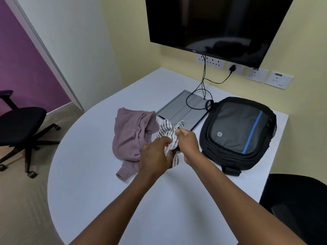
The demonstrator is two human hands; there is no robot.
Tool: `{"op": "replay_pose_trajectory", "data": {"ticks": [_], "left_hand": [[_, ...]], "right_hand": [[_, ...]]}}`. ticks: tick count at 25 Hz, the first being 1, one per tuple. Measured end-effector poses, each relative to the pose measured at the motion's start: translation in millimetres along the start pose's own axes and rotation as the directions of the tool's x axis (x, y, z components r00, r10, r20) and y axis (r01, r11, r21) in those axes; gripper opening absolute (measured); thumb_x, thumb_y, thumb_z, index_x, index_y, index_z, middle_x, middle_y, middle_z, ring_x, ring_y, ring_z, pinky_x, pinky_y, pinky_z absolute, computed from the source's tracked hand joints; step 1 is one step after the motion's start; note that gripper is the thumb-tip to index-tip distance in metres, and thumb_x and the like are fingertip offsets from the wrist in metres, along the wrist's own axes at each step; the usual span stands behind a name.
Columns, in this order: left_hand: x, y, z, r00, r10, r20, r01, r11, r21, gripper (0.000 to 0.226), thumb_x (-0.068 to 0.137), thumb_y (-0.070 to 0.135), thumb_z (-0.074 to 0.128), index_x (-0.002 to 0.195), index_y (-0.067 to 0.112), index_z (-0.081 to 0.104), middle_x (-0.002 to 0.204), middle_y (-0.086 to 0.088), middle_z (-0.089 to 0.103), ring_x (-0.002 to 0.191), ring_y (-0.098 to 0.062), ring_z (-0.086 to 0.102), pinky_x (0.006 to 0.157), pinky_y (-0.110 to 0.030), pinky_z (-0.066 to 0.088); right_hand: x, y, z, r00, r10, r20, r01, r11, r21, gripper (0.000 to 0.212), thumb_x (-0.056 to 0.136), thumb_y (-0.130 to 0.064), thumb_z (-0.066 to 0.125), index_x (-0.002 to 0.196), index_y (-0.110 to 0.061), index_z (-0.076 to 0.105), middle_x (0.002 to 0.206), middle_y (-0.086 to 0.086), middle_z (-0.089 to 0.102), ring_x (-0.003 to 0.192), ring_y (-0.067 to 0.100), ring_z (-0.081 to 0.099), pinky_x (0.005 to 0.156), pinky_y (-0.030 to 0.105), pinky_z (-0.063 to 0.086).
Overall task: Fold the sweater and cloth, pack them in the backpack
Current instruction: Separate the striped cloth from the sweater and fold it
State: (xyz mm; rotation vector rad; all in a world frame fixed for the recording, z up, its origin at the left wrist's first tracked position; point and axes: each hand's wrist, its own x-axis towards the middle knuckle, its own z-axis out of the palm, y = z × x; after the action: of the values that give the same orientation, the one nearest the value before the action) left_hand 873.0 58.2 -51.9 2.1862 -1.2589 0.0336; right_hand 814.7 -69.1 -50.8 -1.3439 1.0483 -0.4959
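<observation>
Hands, left hand (pixel 155 154) and right hand (pixel 188 144), both grip the bunched white striped cloth (pixel 168 132) (nothing folded yet), with the crumpled soft purple sweater (pixel 131 135) and shut black backpack (pixel 237 133) waiting.

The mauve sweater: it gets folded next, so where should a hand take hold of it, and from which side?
Judging by its pose, grip the sweater at the cuffed sleeve end nearest the person, coming from the near table edge. That cuff lies free of the crumpled heap, whereas both hands and the striped cloth crowd its right side.
</observation>
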Motion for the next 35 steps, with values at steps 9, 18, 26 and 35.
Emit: {"op": "replay_pose_trajectory", "data": {"ticks": [9,18,26,35], "left_hand": [[-4.8,0.3,-15.8,0.951,-0.291,-0.109,0.287,0.957,-0.05,0.029,0.085,0.013,0.052,0.108,0.016,0.069,0.085,-0.002,0.072,0.077,-0.023,0.065,0.067,-0.038,0.056],[7.5,-0.3,-26.1,0.998,0.036,0.051,-0.027,0.983,-0.182,0.061,0.087,0.019,0.069,0.143,0.026,0.045,0.144,0.005,0.052,0.128,-0.013,0.049,0.099,-0.026,0.044],[59.8,28.2,-67.1,0.93,0.204,0.307,-0.163,0.975,-0.154,0.041,0.072,0.036,0.086,0.106,0.031,0.065,0.12,0.009,0.068,0.107,-0.003,0.059,0.1,-0.031,0.044],[61.7,38.3,-62.8,0.933,0.27,0.236,-0.211,0.946,-0.246,0.035,0.084,0.054,0.063,0.085,0.019,0.062,0.076,0.002,0.067,0.068,-0.017,0.06,0.063,-0.038,0.048]], "right_hand": [[-17.1,-0.6,-46.3,0.995,-0.094,-0.027,0.09,0.99,-0.106,0.039,0.103,-0.03,0.048,0.123,0.002,0.057,0.125,0.022,0.061,0.098,0.032,0.063,0.092,0.05,0.052],[-26.5,-9.6,-53.8,0.93,-0.249,0.269,0.297,0.942,-0.156,0.025,0.099,-0.032,0.051,0.108,-0.019,0.07,0.095,0.003,0.073,0.091,0.024,0.067,0.088,0.041,0.053],[-37.7,-29.0,-68.7,0.819,-0.378,0.431,0.483,0.86,-0.164,0.017,0.097,-0.021,0.059,0.099,-0.032,0.071,0.107,-0.004,0.073,0.105,0.013,0.065,0.097,0.035,0.048],[-29.7,-26.3,-89.4,0.805,-0.468,0.366,0.51,0.86,-0.024,0.016,0.083,-0.03,0.074,0.098,-0.034,0.074,0.096,-0.004,0.076,0.096,0.017,0.07,0.091,0.041,0.055]]}}
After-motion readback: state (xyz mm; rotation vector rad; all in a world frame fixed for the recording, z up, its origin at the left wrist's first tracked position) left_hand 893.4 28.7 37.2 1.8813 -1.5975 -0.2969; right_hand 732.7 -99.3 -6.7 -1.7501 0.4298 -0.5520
